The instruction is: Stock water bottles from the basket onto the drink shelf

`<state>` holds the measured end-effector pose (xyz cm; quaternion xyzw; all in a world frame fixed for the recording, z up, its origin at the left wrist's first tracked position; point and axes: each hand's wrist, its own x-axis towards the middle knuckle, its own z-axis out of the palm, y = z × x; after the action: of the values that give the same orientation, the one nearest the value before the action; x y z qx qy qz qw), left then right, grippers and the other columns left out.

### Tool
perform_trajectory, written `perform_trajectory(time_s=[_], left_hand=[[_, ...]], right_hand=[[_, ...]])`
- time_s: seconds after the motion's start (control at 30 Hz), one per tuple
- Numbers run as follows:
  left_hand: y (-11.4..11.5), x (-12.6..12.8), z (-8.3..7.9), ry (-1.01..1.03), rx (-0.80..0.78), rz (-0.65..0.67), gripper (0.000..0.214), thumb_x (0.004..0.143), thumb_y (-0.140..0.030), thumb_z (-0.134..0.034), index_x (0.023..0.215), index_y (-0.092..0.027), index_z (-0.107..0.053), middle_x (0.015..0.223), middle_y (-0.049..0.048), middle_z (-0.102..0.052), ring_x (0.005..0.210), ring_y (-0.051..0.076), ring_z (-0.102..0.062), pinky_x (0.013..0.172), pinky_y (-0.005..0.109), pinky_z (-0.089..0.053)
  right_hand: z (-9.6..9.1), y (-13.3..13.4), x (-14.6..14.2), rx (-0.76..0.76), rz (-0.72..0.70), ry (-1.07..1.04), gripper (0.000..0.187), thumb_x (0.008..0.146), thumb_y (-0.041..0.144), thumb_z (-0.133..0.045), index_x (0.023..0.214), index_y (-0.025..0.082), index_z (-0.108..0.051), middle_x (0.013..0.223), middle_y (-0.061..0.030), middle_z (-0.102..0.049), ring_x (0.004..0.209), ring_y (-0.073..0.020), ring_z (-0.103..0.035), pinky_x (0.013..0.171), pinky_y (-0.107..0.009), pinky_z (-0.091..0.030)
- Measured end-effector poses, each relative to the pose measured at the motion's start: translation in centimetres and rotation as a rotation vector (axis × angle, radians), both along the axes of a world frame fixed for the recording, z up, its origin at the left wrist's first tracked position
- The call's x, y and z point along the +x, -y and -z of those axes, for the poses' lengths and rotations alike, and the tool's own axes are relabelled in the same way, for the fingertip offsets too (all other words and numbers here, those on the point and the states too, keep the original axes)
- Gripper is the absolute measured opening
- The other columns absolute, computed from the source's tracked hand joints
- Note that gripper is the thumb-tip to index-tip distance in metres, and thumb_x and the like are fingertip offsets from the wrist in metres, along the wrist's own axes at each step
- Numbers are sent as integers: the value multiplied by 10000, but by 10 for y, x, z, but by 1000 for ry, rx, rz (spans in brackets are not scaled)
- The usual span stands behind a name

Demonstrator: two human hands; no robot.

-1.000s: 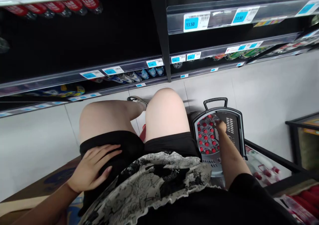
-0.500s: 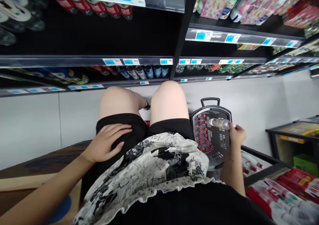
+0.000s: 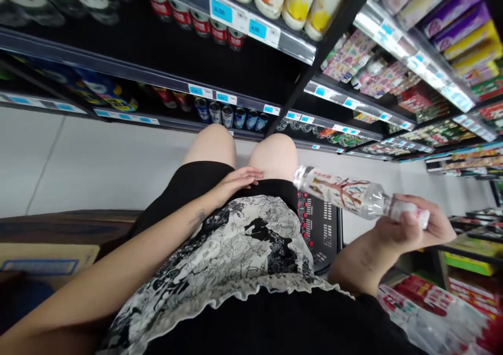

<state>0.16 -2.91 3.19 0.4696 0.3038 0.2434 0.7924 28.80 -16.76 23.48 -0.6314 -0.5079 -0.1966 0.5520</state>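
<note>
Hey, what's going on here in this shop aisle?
A person is crouched low in front of the drink shelves. Their right hand grips a clear plastic bottle by its cap end, holding it sideways in the air near a grey basket with red-capped bottles in it. Their left hand lies open on their black shorts, holding nothing.

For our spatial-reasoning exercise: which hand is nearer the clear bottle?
Right. The right hand holds the clear bottle at its cap end; the left hand rests on the lap, apart.
</note>
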Motion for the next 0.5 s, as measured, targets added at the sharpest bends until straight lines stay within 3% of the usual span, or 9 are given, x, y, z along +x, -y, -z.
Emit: perform_trajectory(time_s=[0.07, 0.17, 0.23, 0.33, 0.4, 0.5], left_hand=[[-8, -3, 8, 44, -49, 177, 583, 871, -532, -661, 1314, -153, -647, 1325, 173, -642, 1156, 274, -638, 880, 330, -506], [-16, -11, 8, 168, -53, 346, 669, 846, -623, -667, 1330, -161, -656, 1242, 177, -683, 1189, 303, -627, 929, 352, -494], [-15, -14, 1, 270, -68, 429, 736, 781, -661, -714, 1312, -152, -672, 1204, 178, -700, 1180, 325, -633, 967, 390, -487], [-5, -13, -5, 376, -127, 549, 788, 642, -636, -823, 1232, -127, -706, 1162, 169, -715, 1113, 347, -656, 936, 437, -507], [3, -13, -3, 398, -192, 549, 748, 582, -564, -882, 1150, -104, -720, 1069, 157, -733, 1009, 319, -682, 894, 424, -523], [9, -14, 7, 352, -333, 395, 629, 588, -445, -912, 1076, -103, -712, 970, 132, -738, 878, 241, -691, 852, 363, -534]], right_hand=[[-7, -23, -18, 20, -193, -161, 275, 748, 447, -548, 663, 203, -644, 572, -17, -568, 473, -139, -520, 454, -256, -342], [-6, -55, -49, -284, -461, -407, 320, 775, 479, -496, 682, 201, -624, 601, -15, -563, 489, -118, -522, 439, -231, -339], [1, -74, -71, -444, -570, -500, 352, 787, 516, -512, 675, 198, -613, 603, -8, -556, 483, -98, -492, 441, -221, -338], [19, -104, -101, -530, -680, -658, 295, 749, 474, -648, 674, 190, -630, 633, 8, -585, 526, -82, -490, 499, -214, -389], [35, -124, -112, -559, -688, -822, 243, 719, 417, -734, 728, 182, -671, 678, 19, -606, 575, -75, -505, 563, -211, -428], [62, -146, -113, -569, -665, -1066, 270, 702, 394, -800, 853, 185, -721, 711, 40, -596, 610, -59, -497, 613, -198, -435]])
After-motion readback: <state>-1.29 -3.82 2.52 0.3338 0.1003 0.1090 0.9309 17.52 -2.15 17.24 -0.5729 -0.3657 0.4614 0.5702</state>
